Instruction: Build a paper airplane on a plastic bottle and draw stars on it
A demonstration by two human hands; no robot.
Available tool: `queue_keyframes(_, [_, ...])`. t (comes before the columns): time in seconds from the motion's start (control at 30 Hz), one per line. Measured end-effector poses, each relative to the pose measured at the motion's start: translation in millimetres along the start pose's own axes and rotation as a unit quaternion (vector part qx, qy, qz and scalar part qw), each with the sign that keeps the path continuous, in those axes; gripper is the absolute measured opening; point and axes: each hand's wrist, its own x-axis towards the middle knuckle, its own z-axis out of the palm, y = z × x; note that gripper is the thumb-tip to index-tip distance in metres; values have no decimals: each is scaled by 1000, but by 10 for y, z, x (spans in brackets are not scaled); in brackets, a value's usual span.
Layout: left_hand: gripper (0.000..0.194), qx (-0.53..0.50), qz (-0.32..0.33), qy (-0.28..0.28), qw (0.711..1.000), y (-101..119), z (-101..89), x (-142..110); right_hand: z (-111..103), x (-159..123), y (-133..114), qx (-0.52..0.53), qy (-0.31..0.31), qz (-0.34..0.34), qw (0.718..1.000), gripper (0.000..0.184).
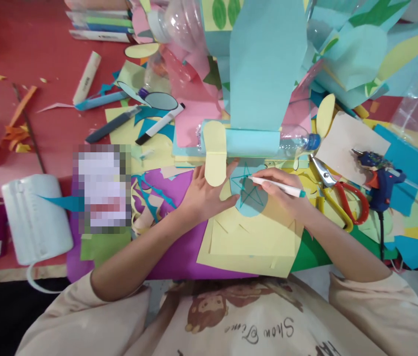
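My right hand (283, 190) grips a white marker (277, 186) with a teal end, its tip at a light blue paper piece (253, 208) with a rounded lower edge. A five-pointed star is drawn on that piece in teal lines. My left hand (207, 195) lies with fingers spread at the left side of the blue piece, the thumb reaching toward its edge. Pale yellow sheets (253, 242) lie underneath. A pale yellow paper strip (215, 153) with rounded ends covers part of my left fingers. Just beyond stands a plastic bottle (298, 138) wrapped in light blue paper.
To the right lie red-handled scissors (352, 200) and a blue glue gun (385, 190) with a cord. Several pens and a black-capped marker (160, 123) lie at the left, near a white case (37, 218). Purple paper (172, 257) lies along the front edge.
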Motion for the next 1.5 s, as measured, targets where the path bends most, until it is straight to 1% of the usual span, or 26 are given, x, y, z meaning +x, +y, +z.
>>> queue_keyframes(0.13, [68, 1, 2, 0, 1000, -2, -4, -6, 8, 19, -19, 5, 2, 15, 1000, 20])
queue_keyframes(0.3, [70, 1, 11, 17, 1000, -18, 11, -5, 10, 38, 35, 23, 11, 36, 999, 22])
queue_keyframes(0.43, [70, 4, 15, 25, 1000, -16, 19, -2, 9, 52, 59, 17, 14, 40, 999, 21])
queue_keyframes(0.6, [69, 7, 0, 9, 1000, 5, 2, 3, 27, 79, 67, 1, 16, 33, 999, 21])
queue_keyframes(0.77, [73, -2, -6, -7, 1000, 9, -5, 9, 30, 88, 86, -22, 10, 19, 1000, 22])
queue_keyframes(0.97, [72, -6, 9, 6, 1000, -10, 10, 3, 21, 81, 48, -74, -3, -10, 997, 24])
queue_keyframes(1.07, [72, -8, 14, 16, 1000, -11, 6, 2, 21, 77, 37, -76, -14, -15, 997, 24])
queue_keyframes(1.27, [73, -9, 17, 13, 1000, -2, -1, 6, 26, 70, 48, -66, -35, -9, 997, 24])
queue_keyframes(1.5, [70, 1, 28, 31, 999, -5, 12, 4, 15, 64, 27, -67, -58, -23, 996, 19])
